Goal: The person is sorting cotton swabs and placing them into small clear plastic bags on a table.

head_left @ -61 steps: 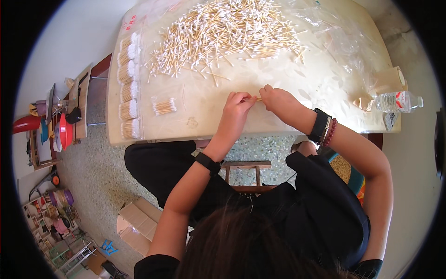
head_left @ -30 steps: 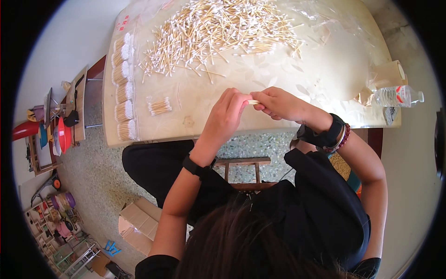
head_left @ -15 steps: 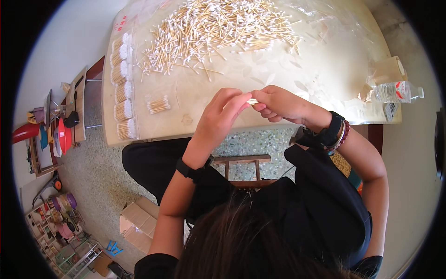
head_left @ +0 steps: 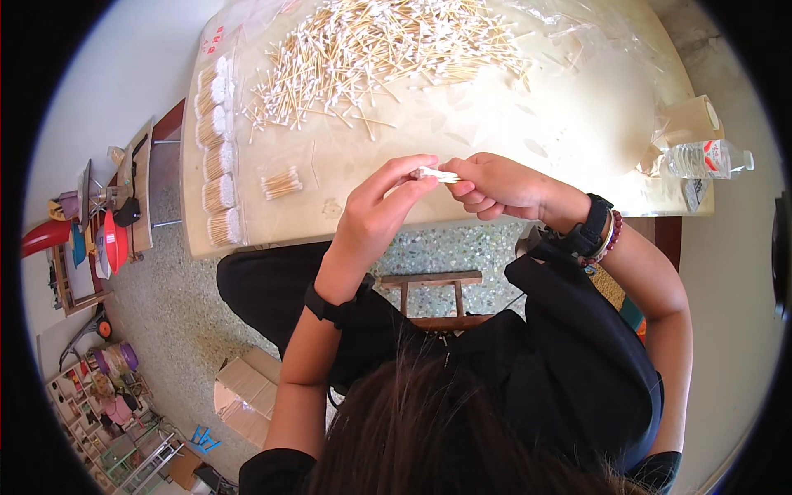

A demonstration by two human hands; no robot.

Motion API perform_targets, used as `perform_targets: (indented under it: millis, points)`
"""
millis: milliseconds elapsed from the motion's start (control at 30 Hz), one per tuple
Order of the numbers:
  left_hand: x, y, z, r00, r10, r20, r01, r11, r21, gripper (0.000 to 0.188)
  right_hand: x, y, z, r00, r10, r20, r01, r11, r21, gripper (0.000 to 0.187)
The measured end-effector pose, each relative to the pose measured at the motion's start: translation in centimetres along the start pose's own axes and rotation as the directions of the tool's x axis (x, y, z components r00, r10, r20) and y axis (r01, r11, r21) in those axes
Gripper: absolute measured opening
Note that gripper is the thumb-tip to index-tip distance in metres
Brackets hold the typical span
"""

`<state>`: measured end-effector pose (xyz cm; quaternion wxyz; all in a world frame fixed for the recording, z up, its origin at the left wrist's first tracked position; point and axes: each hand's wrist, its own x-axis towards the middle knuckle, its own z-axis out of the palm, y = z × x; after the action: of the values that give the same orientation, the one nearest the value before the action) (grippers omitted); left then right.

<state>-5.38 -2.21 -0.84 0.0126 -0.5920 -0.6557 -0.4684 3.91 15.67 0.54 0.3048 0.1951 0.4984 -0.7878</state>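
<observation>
Over the table's near edge, both hands meet at a small bundle of cotton swabs (head_left: 444, 176). My right hand (head_left: 505, 186) is closed round one end of it, thumb on top and fingers curled beneath. From the other side, the thumb and fingers of my left hand (head_left: 381, 198) pinch at the white cotton heads. How many swabs are in the bundle is hidden by the fingers. To the left, a small clear bag of swabs (head_left: 282, 183) lies flat on the table. Farther off spreads a large heap of loose cotton swabs (head_left: 388, 54).
Several swab bundles (head_left: 219, 161) line the table's left edge in clear plastic. At the right lie a clear water bottle (head_left: 708, 160) and a tape roll (head_left: 693, 120). Crumpled clear film (head_left: 577, 37) is at the back right. A wooden stool (head_left: 433, 280) stands below the table edge.
My left hand has shifted slightly left and its fingers have loosened, so more of the bundle and its white heads show. The right hand keeps its grip almost in place.
</observation>
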Motion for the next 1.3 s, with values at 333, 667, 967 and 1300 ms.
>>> perform_targets:
  millis: [333,667,967,1300]
  points:
    - [0.3,0.9,-0.6,0.994,-0.03,0.103,0.021,0.996,0.087,0.011,-0.2,0.0,0.0,0.99,-0.057,-0.131,0.031,0.981,-0.194,0.044]
    - [0.4,0.9,-0.5,0.995,-0.066,0.073,0.069,0.997,-0.041,0.011,0.1,0.8,-1.1,0.989,0.057,0.137,-0.067,0.995,0.071,0.043]
    - [0.4,1.2,-0.5,0.976,-0.215,0.036,0.218,0.965,-0.145,0.015,-0.1,0.4,-0.8,0.992,0.084,0.097,-0.085,0.996,0.012,0.042]
    - [0.0,1.1,0.6,0.917,-0.394,0.058,0.394,0.874,-0.283,0.017,0.6,1.2,-0.5,0.935,-0.238,-0.261,0.118,0.907,-0.405,0.043]
